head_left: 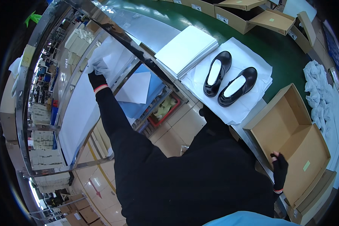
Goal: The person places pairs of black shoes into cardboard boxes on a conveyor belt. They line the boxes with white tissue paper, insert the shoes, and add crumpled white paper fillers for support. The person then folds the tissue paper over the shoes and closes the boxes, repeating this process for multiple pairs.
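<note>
My left hand (97,77), in a black fingerless glove, reaches far out to the left and grips crumpled white tissue paper (98,62) on a metal rack. My right hand (279,165), also gloved, rests on the near wall of an open cardboard shoe box (290,132) that holds nothing. Two black shoes (229,79) with white stuffing inside lie side by side on a spread sheet of white paper (248,56) on the green belt.
A stack of white paper sheets (187,49) lies beside the shoes. More open cardboard boxes (248,17) stand at the belt's far side. Wads of white paper (316,90) pile at the right. Blue sheets and a red tray (164,109) sit under the rack.
</note>
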Demonstrator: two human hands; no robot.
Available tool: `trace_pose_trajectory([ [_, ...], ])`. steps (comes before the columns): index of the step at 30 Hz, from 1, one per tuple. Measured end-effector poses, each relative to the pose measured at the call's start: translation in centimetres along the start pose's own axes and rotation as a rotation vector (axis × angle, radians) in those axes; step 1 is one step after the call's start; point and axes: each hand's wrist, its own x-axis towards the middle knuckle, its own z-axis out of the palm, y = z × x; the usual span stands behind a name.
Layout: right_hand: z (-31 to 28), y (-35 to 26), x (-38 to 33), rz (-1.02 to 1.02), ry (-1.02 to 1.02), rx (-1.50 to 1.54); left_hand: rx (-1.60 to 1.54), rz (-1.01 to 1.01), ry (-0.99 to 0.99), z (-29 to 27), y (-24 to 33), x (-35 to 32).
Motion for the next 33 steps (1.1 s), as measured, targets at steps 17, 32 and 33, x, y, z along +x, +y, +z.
trace_pose_trajectory([
  [17, -6.0, -3.2, 4.2, -0.106, 0.199, 0.464, 0.702, -0.528, -1.19, 43.8, -40.6, -8.7],
  [32, -31.6, 14.8, -9.9, 0.076, 0.967, -0.095, 2.192, 0.094, -0.915, 23.2, -52.5, 10.4],
  [33, -32.8, 14.8, -10.7, 0.11, 0.937, -0.175, 2.17, 0.041, -0.936, 23.8, -53.1, 10.1],
])
